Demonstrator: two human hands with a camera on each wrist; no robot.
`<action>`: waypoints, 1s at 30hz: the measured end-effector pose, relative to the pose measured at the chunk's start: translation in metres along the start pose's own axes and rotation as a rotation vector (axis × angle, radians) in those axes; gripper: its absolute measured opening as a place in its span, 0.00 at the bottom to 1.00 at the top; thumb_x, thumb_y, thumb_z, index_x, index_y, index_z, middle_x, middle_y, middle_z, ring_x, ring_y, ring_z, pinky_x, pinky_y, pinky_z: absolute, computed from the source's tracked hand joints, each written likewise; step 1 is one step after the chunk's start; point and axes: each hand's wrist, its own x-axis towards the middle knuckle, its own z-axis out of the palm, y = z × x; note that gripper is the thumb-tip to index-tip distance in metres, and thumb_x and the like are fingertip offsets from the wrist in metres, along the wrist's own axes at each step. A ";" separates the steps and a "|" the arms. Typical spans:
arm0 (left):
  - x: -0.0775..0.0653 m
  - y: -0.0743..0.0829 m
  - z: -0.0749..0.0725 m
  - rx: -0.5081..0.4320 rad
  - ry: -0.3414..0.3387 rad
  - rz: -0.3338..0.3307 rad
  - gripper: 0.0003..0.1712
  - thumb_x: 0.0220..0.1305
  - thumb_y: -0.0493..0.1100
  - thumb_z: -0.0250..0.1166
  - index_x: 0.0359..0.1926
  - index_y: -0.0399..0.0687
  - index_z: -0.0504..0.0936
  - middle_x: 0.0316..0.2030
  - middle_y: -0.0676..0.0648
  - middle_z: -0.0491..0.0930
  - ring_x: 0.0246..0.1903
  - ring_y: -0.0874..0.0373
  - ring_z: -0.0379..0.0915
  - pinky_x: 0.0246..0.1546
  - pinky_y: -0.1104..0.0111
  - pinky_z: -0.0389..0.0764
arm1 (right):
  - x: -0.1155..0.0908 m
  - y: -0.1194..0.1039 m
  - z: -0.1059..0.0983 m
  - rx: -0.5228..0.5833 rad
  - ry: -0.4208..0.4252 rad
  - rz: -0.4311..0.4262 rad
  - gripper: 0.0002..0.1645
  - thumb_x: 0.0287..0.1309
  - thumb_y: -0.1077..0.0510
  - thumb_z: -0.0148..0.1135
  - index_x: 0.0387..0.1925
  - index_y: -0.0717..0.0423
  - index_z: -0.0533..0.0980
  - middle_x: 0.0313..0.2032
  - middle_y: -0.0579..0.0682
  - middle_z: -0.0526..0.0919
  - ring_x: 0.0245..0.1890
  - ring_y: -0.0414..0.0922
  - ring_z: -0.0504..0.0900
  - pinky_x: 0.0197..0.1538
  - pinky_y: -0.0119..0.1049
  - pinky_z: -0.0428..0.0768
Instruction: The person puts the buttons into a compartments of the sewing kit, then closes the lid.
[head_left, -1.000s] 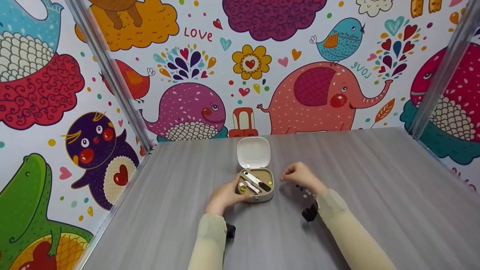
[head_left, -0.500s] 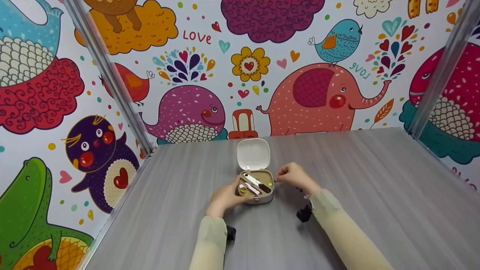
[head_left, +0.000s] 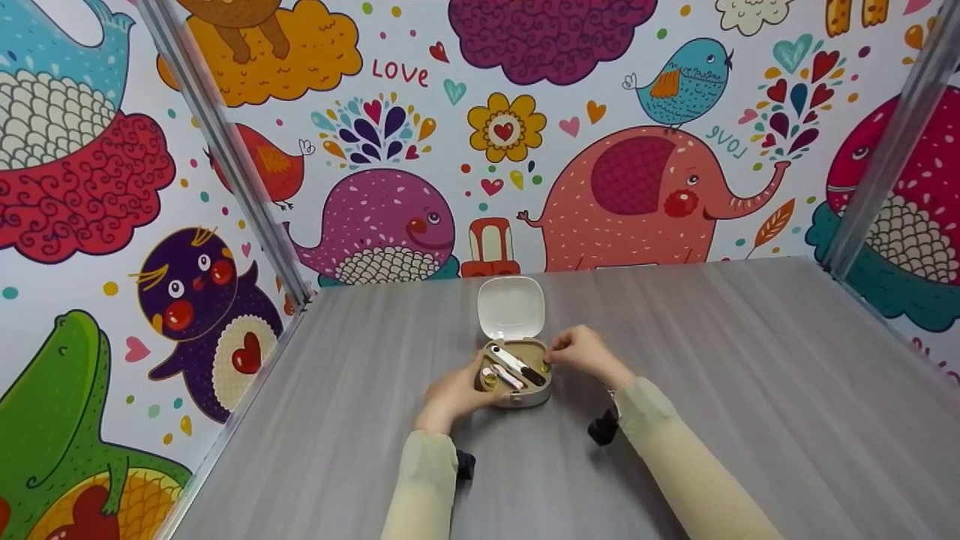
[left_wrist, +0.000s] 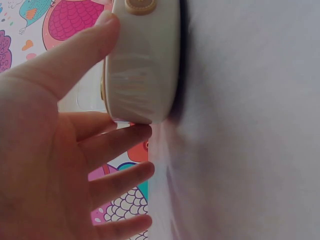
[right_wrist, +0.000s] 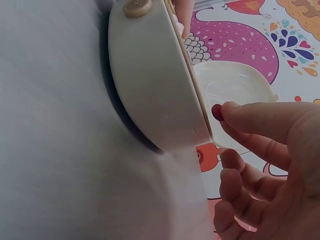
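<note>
A white box (head_left: 529,400) with its lid (head_left: 511,307) raised stands on the table. My left hand (head_left: 454,394) holds its left side, thumb on the front wall and fingertips at the side. At the right rim, my right hand (head_left: 589,352) pinches a small dark red round piece (right_wrist: 217,112) between thumb and forefinger. The other right fingers are loosely curled. In the box's tan insert lie a long white and dark brown item (head_left: 517,365), a pink and white slim item (head_left: 504,376), a gold ring-shaped piece (head_left: 490,379) and a small yellow piece (head_left: 545,368).
The grey table (head_left: 360,360) runs back to a wall (head_left: 420,45) printed with cartoon animals. Metal posts (head_left: 225,150) stand at the left and right corners. Black wrist devices (head_left: 602,429) hang beneath both sleeves.
My right hand has moved left to the box's right rim with the red piece. Small round pieces seen earlier on the table are now mostly hidden by my right arm. The left hand stays put.
</note>
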 end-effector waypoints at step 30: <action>0.000 0.000 0.000 0.006 0.002 0.014 0.56 0.53 0.64 0.70 0.73 0.40 0.57 0.63 0.36 0.70 0.56 0.40 0.72 0.54 0.50 0.72 | 0.006 -0.007 0.014 -0.015 -0.023 0.031 0.02 0.48 0.64 0.69 0.25 0.61 0.84 0.20 0.43 0.81 0.20 0.36 0.72 0.25 0.29 0.69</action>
